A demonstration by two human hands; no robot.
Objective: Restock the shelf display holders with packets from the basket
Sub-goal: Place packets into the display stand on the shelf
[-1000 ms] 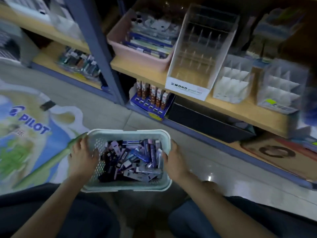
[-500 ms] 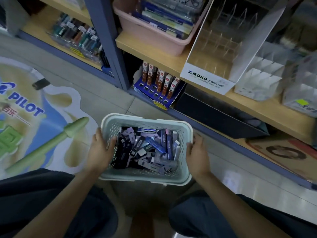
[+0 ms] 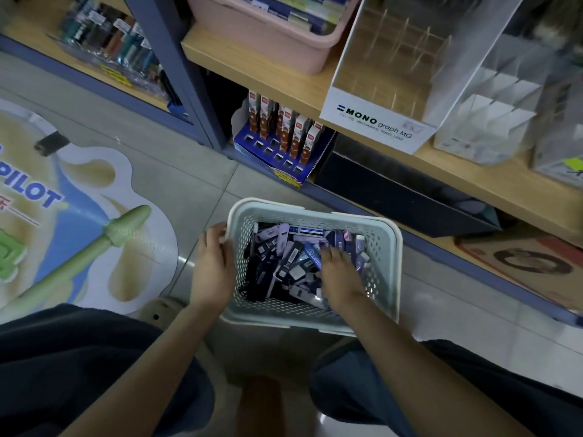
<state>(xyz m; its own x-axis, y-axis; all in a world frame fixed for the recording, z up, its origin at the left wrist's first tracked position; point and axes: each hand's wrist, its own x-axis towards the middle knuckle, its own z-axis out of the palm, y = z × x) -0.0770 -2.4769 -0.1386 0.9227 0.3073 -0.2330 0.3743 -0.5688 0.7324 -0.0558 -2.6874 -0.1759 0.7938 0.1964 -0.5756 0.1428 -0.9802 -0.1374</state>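
The fingers [image 3: 217,234] of the left hand [image 3: 214,269] are curled over the left rim of the basket [image 3: 380,266], and the rim is gripped. The fingers [image 3: 329,255] of the right hand [image 3: 340,277] are bent downward and rest among the packets [image 3: 285,263] inside the basket. It cannot be told whether a packet is pinched. Both forearms are extended from the near edge, over 2 dark-clad knees.

The basket is a pale perforated one, set on the tiled floor just near the shelf unit. It is loosely heaped with small purple, blue and black packets.

On the wooden shelf board [image 3: 284,80], far right of the basket, 1 clear display holder [image 3: 375,123] marked "MONO graph MG" is noted, its slots bare. White divided holders [image 3: 492,121] stand to its right, touching or just beside it. A pink tub [image 3: 262,36] stands to its left. Below the board, a blue display box [image 3: 284,143] of upright brown packets and a black box [image 3: 394,190] are recorded. A "PILOT" floor sticker [image 3: 63,216] lies at left.
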